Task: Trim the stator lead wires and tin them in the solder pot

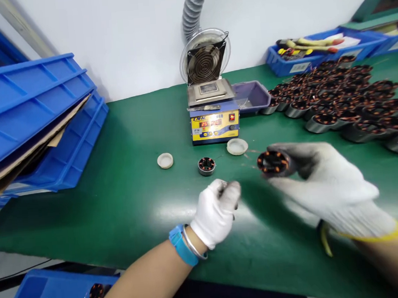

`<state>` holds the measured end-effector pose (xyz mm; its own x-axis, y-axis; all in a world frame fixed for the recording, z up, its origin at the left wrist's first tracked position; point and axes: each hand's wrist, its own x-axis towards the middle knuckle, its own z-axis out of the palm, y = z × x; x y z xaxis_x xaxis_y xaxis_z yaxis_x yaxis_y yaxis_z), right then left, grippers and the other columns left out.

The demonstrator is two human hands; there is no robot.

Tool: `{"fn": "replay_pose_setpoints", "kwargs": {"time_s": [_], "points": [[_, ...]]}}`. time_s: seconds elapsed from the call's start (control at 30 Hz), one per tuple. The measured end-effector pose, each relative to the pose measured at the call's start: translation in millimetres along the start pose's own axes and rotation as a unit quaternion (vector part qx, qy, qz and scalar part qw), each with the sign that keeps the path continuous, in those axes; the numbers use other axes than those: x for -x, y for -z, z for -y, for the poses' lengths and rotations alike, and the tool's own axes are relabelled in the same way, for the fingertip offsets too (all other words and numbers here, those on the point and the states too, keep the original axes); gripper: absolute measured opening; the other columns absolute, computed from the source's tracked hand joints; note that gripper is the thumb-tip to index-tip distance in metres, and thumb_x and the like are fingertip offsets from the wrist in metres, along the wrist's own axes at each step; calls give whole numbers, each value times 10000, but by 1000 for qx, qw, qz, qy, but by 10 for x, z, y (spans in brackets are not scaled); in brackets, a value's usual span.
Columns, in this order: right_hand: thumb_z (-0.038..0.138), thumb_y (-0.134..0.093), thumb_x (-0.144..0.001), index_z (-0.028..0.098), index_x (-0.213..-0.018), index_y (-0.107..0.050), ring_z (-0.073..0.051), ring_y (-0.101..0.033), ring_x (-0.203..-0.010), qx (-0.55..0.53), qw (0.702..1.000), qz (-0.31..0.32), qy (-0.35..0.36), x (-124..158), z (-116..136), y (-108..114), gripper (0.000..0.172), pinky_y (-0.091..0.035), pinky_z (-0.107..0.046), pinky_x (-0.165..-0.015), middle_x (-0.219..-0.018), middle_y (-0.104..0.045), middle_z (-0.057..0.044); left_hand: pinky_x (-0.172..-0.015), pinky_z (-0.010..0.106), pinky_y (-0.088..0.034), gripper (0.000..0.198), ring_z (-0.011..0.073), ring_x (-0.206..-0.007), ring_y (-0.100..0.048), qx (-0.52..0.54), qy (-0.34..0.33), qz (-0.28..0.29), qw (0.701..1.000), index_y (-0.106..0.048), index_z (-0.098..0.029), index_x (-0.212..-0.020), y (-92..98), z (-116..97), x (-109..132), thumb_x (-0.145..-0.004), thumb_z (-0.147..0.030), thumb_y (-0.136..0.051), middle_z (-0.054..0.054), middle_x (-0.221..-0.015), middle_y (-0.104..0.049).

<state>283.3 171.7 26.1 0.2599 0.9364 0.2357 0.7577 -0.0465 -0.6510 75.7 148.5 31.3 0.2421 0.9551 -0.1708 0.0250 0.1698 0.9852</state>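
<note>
My right hand (321, 176), in a white knit glove, grips a motor stator (273, 162) with copper windings by its metal ring, raised over the table. Thin wire ends stick out from its left side, somewhat blurred. Lower and to the left, my left hand (215, 214) has its gloved fingers curled closed; whatever they may hold is hidden. Just beyond it, another stator (206, 166) stands on the green table (137, 204). Two shallow white round dishes lie nearby, a small dish (165, 161) at left and a larger dish (237, 147) at right.
A solder pot (214, 120) with lit display stands at the back beneath a fan and grey hose (195, 9). Many stators (332, 97) crowd the right, near blue tool bins (289, 64). Stacked blue crates (36, 97) lean at left. Under my right wrist lies a partly hidden yellow-handled tool (325, 241).
</note>
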Motion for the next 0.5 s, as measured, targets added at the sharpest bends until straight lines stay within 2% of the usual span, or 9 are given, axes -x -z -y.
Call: {"fn": "replay_pose_setpoints", "kwargs": {"time_s": [0.07,0.13,0.2,0.27,0.37,0.5], "points": [[441,-764,-695,226,-1205,-700,-239,-720,-866,77,996,-5,-50,-271,36,19,557,-571,-354,-773,-954,-740,-64,-595,267,-439,460,140,-587,-527,-121,-9,34,992,-528,-226,-743,-37,39,11,-871,-659,-616,-20,-629,-547],[411,-746,-701,208,-1214,-671,-263,-704,-972,135,990,16,-40,-513,34,-13,557,-563,-379,-859,-1048,-728,-88,-687,300,-498,400,183,-684,-600,-223,-4,80,971,-567,-236,-779,-63,66,12,-832,-620,-666,-11,-689,-611],[383,-733,-698,203,-1232,-645,-281,-690,-1031,170,984,50,-14,-673,-10,-79,570,-554,-394,-906,-1147,-707,-109,-784,345,-548,384,226,-790,-664,-281,5,111,953,-613,-241,-851,-71,77,4,-817,-622,-656,2,-784,-678],[378,-723,-703,213,-1231,-638,-284,-687,-1031,188,979,81,4,-746,-68,-142,560,-549,-393,-907,-1177,-697,-112,-872,385,-571,411,258,-895,-702,-308,7,130,942,-657,-237,-970,-63,78,-12,-829,-620,-623,21,-902,-727],[415,-700,-735,225,-1228,-646,-290,-693,-994,206,970,129,15,-784,-100,-168,531,-547,-400,-877,-1121,-713,-103,-942,419,-580,509,282,-988,-722,-331,-8,160,930,-667,-228,-1153,-37,79,-35,-839,-623,-603,48,-1061,-752],[538,-651,-783,260,-1321,-629,-319,-693,-1031,249,953,173,0,-870,9,-113,606,-549,-428,-855,-1159,-719,-82,-944,420,-597,529,285,-1015,-734,-348,-22,181,920,-663,-236,-1192,-19,92,-37,-857,-639,-590,54,-1126,-756]]}}
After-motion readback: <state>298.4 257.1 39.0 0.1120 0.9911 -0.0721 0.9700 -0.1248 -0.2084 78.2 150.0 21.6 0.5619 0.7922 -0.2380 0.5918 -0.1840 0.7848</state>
